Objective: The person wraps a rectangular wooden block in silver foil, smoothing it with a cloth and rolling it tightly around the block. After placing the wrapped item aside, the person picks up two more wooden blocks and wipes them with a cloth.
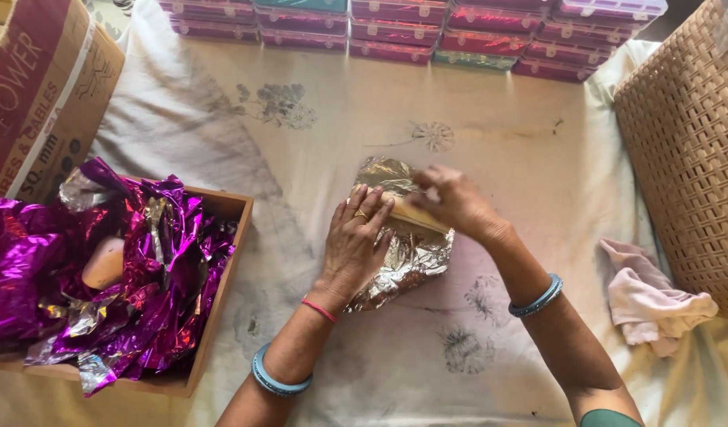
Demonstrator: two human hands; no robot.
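As both hands press, crinkled silver foil (407,261) wraps a flat slab.

This looks like a small home packing workshop. A flower-printed cloth (490,103) covers the work surface, with rows of pink plastic boxes (396,24) stacked along its far edge. A wooden tray (222,292) full of purple foil (143,261), a cardboard carton (40,87) and a woven basket (688,150) stand around it.

Both forearms reach forward and angle inward, a bangle on each. The left hand (354,241) lies flat, palm down, fingers spread. Just beside it, the right hand (449,199) curls, fingertips pinched.
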